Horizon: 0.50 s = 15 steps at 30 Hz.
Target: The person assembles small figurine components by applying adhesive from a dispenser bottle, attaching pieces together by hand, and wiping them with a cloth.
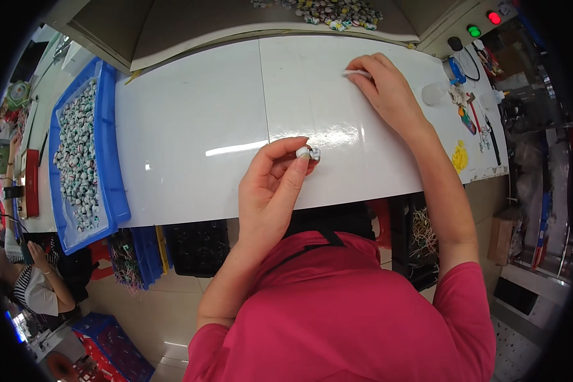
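Above the front part of the white tabletop [191, 114], my left hand [267, 191] pinches a small round white part [304, 153] between thumb and fingers. A dark and silvery bit shows at the part's right side; its exact kind is too small to make out. Farther off to the right, my right hand [388, 92] is closed on a thin white strip [355, 72] whose tip sticks out to the left of the fingers. The rest of that strip is hidden in the hand.
At the left stands a blue tray [111, 159] with many small white-and-green parts [76, 153]. More such parts [340, 13] lie on a raised shelf at the back. A clear cup [434, 94], a blue tape roll [455, 70] and a yellow pile [459, 156] sit at the right.
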Each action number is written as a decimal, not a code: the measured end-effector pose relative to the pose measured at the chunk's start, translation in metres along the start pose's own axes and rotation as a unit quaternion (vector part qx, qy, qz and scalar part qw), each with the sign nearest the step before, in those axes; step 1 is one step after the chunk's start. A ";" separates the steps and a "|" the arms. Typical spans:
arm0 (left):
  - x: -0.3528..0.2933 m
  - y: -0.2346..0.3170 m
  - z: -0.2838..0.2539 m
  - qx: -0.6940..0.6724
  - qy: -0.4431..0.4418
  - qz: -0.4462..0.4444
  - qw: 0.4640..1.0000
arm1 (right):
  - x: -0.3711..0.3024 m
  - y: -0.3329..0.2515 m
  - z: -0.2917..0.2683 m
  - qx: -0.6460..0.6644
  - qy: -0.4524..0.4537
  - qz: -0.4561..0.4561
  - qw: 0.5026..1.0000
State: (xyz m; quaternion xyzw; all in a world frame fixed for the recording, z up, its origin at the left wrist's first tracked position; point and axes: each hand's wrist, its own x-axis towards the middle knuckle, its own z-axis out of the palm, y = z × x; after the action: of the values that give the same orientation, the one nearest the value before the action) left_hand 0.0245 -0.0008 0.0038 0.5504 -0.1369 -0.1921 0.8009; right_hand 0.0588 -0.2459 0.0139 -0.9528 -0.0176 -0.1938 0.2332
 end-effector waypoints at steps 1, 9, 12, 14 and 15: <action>0.000 -0.001 0.001 0.000 0.000 0.003 1.000 | -0.005 -0.003 -0.006 0.030 -0.026 0.019 0.999; 0.000 -0.005 -0.004 -0.018 -0.007 0.007 1.000 | -0.049 -0.094 -0.009 0.312 -0.152 0.067 0.935; 0.000 -0.002 -0.002 -0.016 0.004 0.007 1.000 | -0.059 -0.089 0.005 0.359 -0.075 0.045 0.929; 0.000 -0.001 -0.001 -0.018 -0.006 -0.008 1.000 | -0.064 -0.084 0.006 0.409 -0.078 0.078 0.906; 0.000 0.000 -0.002 -0.018 -0.006 -0.008 1.000 | -0.065 -0.081 0.004 0.409 -0.077 0.077 0.906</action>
State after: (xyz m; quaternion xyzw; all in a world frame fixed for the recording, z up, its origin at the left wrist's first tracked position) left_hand 0.0252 0.0011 0.0034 0.5356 -0.1342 -0.2040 0.8084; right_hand -0.0097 -0.1683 0.0212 -0.7841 -0.0398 -0.0768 0.6146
